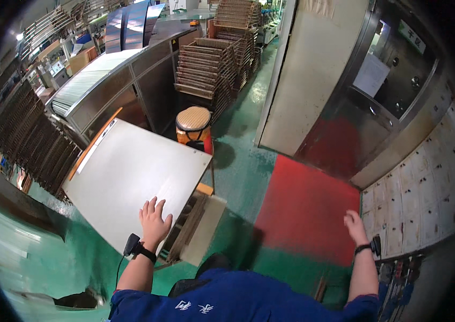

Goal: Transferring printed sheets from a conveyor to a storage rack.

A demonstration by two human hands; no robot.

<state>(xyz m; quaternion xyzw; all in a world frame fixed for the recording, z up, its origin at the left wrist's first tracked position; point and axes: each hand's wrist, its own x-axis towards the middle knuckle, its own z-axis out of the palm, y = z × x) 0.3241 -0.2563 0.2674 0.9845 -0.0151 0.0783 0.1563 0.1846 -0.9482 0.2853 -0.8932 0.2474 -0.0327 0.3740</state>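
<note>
My left hand (155,221) is over the near right part of a white flat-topped table (125,172). Its fingers are spread and hold nothing; whether they touch the top I cannot tell. Out to the right, my right hand (355,226) hangs in the air in front of a red floor mat (308,209), nearest the light wall panels. The fingers there are loosely bent, with nothing seen in them. Both wrists carry a black strap with a small device, such as the left strap (140,250).
Past the table stands a stool (193,119) with a woven seat. A roller conveyor (96,75) with metal sides runs behind, beside stacked racks (206,67). Dark racks (29,137) line the left. A metal door (377,91) with a window is at the right, behind the mat.
</note>
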